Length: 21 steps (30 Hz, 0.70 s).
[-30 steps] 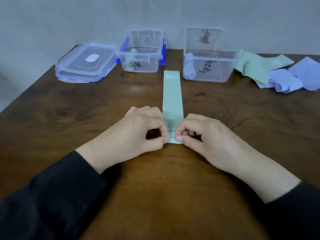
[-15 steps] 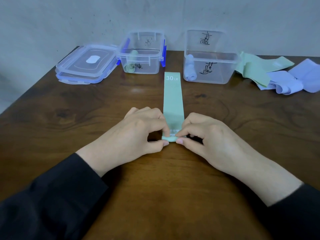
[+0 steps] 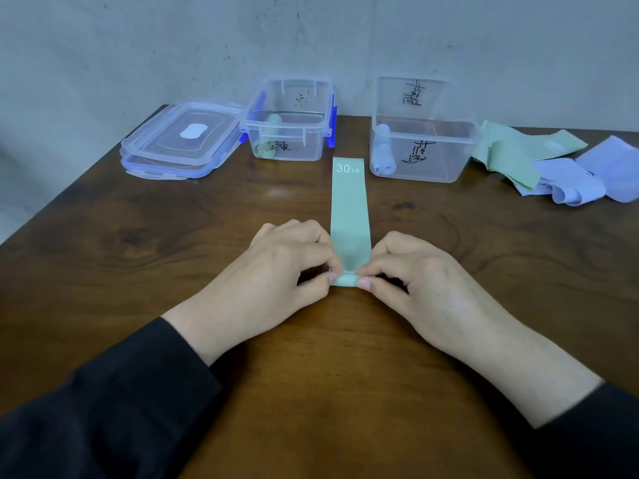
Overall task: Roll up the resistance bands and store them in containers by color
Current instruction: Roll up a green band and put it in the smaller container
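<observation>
Roll (image 3: 345, 281) grown under both hands; containers (image 3: 422, 146) beyond

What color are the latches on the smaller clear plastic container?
Blue, seen in the head view on the smaller clear plastic container.

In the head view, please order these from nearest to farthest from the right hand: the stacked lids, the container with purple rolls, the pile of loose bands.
From the right hand:
1. Container with purple rolls, straight behind it.
2. Pile of loose bands, far right of the table.
3. Stacked lids, far left corner.
</observation>
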Motion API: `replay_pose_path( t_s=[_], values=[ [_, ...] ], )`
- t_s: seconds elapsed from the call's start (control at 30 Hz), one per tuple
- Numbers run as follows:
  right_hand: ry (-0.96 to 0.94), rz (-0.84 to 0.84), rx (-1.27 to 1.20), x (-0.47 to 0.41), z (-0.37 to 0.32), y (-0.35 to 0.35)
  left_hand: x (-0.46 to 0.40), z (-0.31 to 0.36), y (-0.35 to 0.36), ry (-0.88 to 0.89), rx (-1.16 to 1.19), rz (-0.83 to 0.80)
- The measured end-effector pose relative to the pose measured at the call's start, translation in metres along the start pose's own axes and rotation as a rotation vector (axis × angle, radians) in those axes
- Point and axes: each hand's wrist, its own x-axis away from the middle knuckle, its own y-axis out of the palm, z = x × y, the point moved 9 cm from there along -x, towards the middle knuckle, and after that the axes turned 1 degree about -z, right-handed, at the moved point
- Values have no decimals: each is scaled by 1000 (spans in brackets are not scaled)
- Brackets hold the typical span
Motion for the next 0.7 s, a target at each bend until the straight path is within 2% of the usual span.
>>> replay_pose_path(
  t_s=[0.23, 0.47, 0.7],
  values=[
    [8, 16, 10, 0, 1, -2, -2, -6, 5, -41, -14, -43],
    [15, 17, 61, -5, 2, -1, -3, -6, 4, -21, -70, -10],
    [0, 46, 40, -8, 2, -3, -7, -10, 6, -26, -14, -10]
  ],
)
